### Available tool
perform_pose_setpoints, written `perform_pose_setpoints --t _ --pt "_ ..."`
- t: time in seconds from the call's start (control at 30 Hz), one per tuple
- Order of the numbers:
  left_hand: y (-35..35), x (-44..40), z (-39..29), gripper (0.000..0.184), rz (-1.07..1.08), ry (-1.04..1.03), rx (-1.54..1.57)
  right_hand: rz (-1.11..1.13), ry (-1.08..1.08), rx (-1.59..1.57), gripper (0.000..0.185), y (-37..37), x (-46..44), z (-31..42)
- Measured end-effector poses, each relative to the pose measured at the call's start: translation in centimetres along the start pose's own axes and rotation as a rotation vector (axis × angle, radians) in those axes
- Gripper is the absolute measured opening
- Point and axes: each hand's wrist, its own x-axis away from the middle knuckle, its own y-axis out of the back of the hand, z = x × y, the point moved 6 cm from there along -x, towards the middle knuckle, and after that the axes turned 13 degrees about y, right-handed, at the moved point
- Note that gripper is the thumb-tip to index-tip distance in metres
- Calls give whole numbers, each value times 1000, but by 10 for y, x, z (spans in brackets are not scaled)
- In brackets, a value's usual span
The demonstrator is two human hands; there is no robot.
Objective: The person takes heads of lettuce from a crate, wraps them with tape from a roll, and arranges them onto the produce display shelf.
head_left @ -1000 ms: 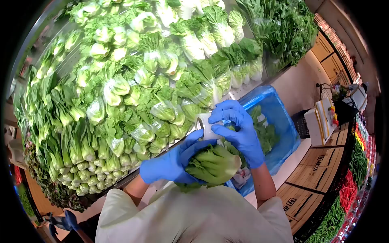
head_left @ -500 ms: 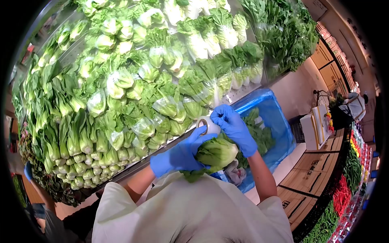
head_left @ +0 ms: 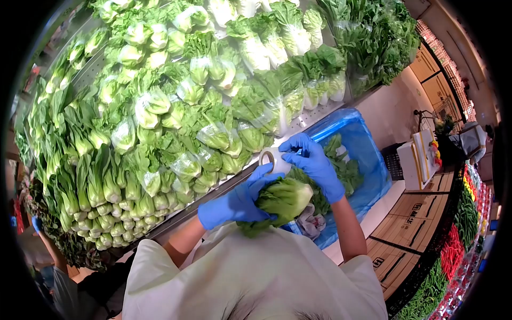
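Note:
A leafy green lettuce head [head_left: 290,200] rests in my left hand [head_left: 234,201], its pale cut base toward the right. My left fingers are closed around it, and the thumb reaches up against a wide whitish tape roll [head_left: 280,164] with a brown cardboard core. At the roll's right side is my right hand [head_left: 316,166], its thumb and fingers closed on the roll's edge. Whether a loose end of tape lies between them cannot be made out. Both hands wear blue gloves.
Sloping shelves hold bagged lettuces [head_left: 216,136], bok choy [head_left: 98,186] and other greens. A blue-lined crate [head_left: 373,181] with leafy greens and a crumpled plastic bag [head_left: 311,221] stands close by on the right. Cartons [head_left: 410,221] lie beyond; people [head_left: 472,141] are in the background.
My right fingers have shifted from a tight pinch above the roll to lying against its right side, slightly more spread. The left hand and lettuce stay nearly in place.

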Motion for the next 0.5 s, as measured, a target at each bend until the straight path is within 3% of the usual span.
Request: perform_pose_setpoints --t 0.23,0.33,0.4,0.43,0.47,0.5 --pt "12 3 -21 87 -113 -12 -77 -51 9 -75 18 -5 0 -4" --pt "4 -1 -11 84 -61 65 -80 -34 -7 70 17 -5 -2 4" --pt "-1 -1 -2 86 -80 -90 -126 -51 76 45 13 -5 -4 -13" --pt "5 3 -5 86 -68 -116 -82 -30 91 16 13 -9 -7 -7" --pt "5 5 -3 88 -30 9 -19 -21 88 69 13 -10 -8 -10" --pt "4 9 -1 91 -128 -72 -9 -43 39 11 13 -12 -8 -19"
